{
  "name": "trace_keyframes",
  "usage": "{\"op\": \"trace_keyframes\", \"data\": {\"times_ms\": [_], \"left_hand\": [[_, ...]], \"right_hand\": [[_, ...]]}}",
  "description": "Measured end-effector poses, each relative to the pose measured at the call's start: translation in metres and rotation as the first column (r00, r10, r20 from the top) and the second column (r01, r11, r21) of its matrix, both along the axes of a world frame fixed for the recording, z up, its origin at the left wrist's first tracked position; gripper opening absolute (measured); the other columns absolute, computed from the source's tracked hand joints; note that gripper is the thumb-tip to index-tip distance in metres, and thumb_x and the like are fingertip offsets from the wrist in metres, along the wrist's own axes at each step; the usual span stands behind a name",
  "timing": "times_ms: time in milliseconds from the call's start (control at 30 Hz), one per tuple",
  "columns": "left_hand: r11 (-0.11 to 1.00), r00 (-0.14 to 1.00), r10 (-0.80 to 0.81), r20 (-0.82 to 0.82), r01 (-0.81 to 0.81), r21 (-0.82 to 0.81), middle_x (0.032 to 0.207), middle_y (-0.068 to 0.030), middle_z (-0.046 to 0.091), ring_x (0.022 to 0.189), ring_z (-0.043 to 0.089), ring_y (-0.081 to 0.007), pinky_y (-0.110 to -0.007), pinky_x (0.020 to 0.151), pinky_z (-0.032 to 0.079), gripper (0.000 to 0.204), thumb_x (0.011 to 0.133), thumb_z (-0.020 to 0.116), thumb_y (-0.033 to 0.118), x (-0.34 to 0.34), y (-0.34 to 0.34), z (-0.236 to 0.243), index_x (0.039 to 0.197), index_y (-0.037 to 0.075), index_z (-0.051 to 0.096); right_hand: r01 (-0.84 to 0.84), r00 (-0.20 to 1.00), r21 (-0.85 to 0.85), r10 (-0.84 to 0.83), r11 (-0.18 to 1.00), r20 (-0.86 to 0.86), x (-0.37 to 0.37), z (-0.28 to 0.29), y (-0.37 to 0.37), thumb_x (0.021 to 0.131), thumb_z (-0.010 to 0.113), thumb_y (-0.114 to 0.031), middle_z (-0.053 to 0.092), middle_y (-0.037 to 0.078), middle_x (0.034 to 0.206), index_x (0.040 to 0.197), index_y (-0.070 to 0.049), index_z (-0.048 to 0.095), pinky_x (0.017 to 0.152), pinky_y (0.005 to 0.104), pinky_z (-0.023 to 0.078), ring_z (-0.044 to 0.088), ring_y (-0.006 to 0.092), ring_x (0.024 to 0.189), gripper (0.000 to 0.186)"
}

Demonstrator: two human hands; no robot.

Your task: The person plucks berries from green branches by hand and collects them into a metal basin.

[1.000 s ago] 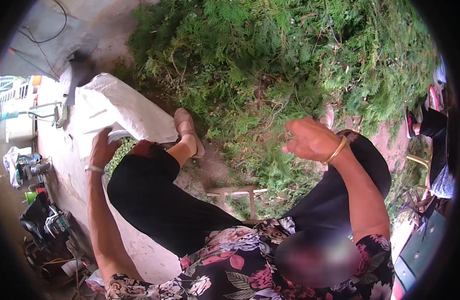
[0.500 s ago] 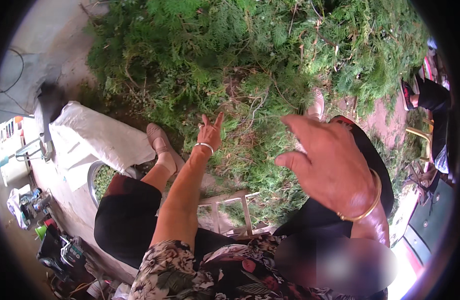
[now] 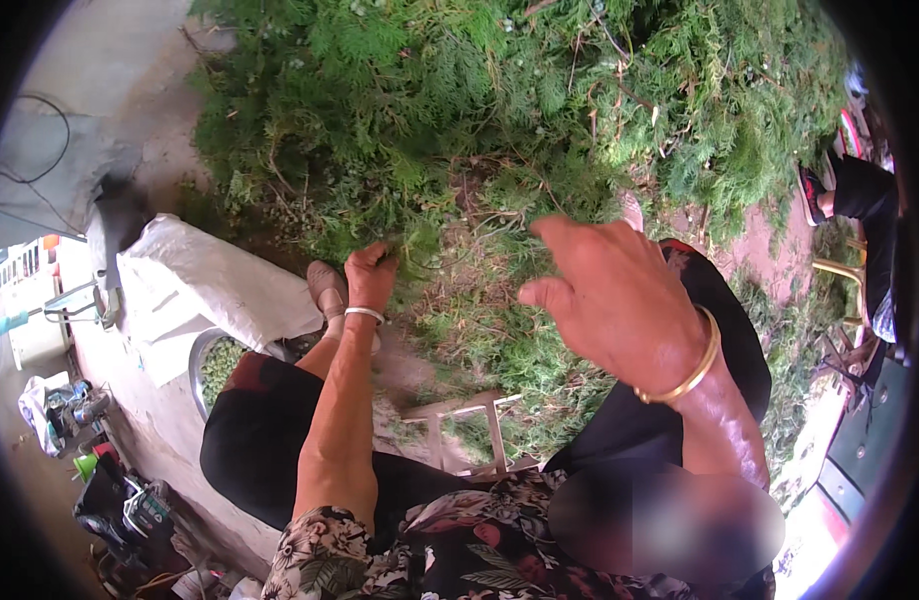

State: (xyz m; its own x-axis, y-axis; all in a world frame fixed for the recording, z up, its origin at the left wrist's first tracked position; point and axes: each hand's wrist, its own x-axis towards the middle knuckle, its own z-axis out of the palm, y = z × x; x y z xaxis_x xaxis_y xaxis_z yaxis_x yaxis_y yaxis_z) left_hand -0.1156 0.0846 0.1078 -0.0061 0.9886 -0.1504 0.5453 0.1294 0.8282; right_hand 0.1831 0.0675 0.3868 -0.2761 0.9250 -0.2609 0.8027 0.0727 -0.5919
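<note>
My left hand, with a silver bangle at the wrist, is closed at the near side of a large heap of cut evergreen branches. A thin leafy evergreen sprig runs out from its curled fingers; the grip itself is partly hidden. Above the loose greenery in front of my right knee, my right hand is raised, thumb and fingers apart, with nothing visible in it. A gold bangle circles that wrist.
A metal bowl of small green pieces stands beside my left knee, next to a white sack. Between my legs is a wooden frame. Another person's dark-trousered leg shows at far right. Tools and clutter lie at lower left.
My left hand has moved left and slightly nearer, its spread fingers closing around a sprig. The right hand has shifted a little left, still open.
</note>
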Motion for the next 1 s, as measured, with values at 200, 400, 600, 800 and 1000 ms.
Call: {"op": "trace_keyframes", "data": {"times_ms": [200,400,600,800,1000], "left_hand": [[0.961,0.944,-0.275,0.181,0.271,0.047,0.070,-0.0047,0.067,0.060,0.058,-0.0087,-0.025,0.054,0.047,0.014,0.082,0.072,0.011,0.050,-0.028,0.046,0.092,0.000,0.071],[0.701,0.709,-0.624,0.329,0.694,-0.166,0.090,-0.0115,0.071,0.078,0.068,-0.0231,-0.033,0.070,0.053,0.020,0.078,0.072,0.009,0.140,-0.152,0.043,0.098,0.008,0.072],[0.533,0.551,-0.818,0.165,0.834,-0.141,0.087,-0.0147,0.069,0.079,0.067,-0.0324,-0.040,0.070,0.053,0.022,0.077,0.059,0.004,0.152,-0.192,0.001,0.096,0.008,0.069],[0.999,0.980,0.038,-0.193,-0.042,-0.013,0.063,-0.0197,0.061,0.060,0.063,-0.0360,-0.040,0.056,0.051,0.009,0.073,0.058,0.004,0.096,-0.092,-0.078,0.071,0.005,0.066],[0.956,0.888,0.226,-0.402,-0.281,-0.083,0.084,-0.0240,0.065,0.084,0.062,-0.0422,-0.047,0.077,0.049,0.027,0.073,0.069,0.010,0.074,-0.039,-0.110,0.099,0.006,0.062]], "right_hand": [[0.069,0.998,0.108,-0.070,0.992,0.003,0.007,-0.006,0.014,0.079,0.068,-0.014,0.060,0.028,0.077,0.087,0.008,0.056,0.067,0.0479,0.047,0.061,0.0453,0.076,0.027],[0.031,0.998,0.172,-0.039,0.985,0.041,0.014,-0.012,0.011,0.079,0.068,-0.014,0.060,0.027,0.080,0.095,0.010,0.057,0.070,0.0464,0.046,0.060,0.0449,0.079,0.030],[-0.003,0.996,0.295,-0.024,0.955,0.086,0.010,-0.011,0.004,0.078,0.066,-0.015,0.061,0.025,0.079,0.104,0.009,0.058,0.068,0.0449,0.047,0.059,0.0434,0.075,0.036],[0.126,0.990,-0.164,-0.113,0.978,0.087,0.010,0.010,0.007,0.077,0.068,-0.013,0.062,0.025,0.084,0.109,0.007,0.058,0.068,0.0425,0.046,0.058,0.0420,0.074,0.039],[0.124,0.989,-0.087,-0.116,0.989,0.087,0.002,0.007,0.005,0.075,0.071,-0.010,0.063,0.024,0.088,0.112,0.005,0.057,0.071,0.0419,0.047,0.060,0.0417,0.079,0.042]]}}
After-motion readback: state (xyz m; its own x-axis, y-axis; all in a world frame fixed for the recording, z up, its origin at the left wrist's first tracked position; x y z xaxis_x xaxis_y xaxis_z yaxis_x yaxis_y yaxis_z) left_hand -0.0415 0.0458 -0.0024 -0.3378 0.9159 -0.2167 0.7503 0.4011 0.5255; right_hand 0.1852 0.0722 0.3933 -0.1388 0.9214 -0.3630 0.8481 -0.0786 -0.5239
